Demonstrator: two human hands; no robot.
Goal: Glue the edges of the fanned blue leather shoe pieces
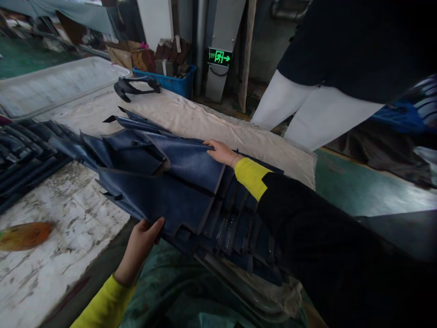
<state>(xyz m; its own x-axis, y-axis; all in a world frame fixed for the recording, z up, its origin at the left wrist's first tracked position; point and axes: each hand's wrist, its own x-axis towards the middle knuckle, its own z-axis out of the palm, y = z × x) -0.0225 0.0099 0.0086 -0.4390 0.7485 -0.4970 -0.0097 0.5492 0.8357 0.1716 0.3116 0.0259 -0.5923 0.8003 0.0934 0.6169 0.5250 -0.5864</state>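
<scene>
A dark blue, leather-like panel [170, 205] with folded flaps and cut-out edges lies across a fanned row of similar overlapping pieces [239, 223]. My left hand [141, 241] is closed on its near edge, thumb on top and the fingers mostly hidden underneath. At the far edge, my right hand [221, 152] grips the same panel, fingers lying over the top and the thumb side partly out of sight. Between my hands the panel stands slightly bowed, with its left end raised. More blue pieces [30, 155] lie overlapped at the left.
A cloth-covered table [273, 150] carries the pieces. On the stained board [68, 205] rests an orange-brown object [25, 235]. Behind are a dark strap-like piece [136, 87], a pale tray [61, 86] and a blue crate [174, 84]. A person [317, 100] in white trousers stands across the table.
</scene>
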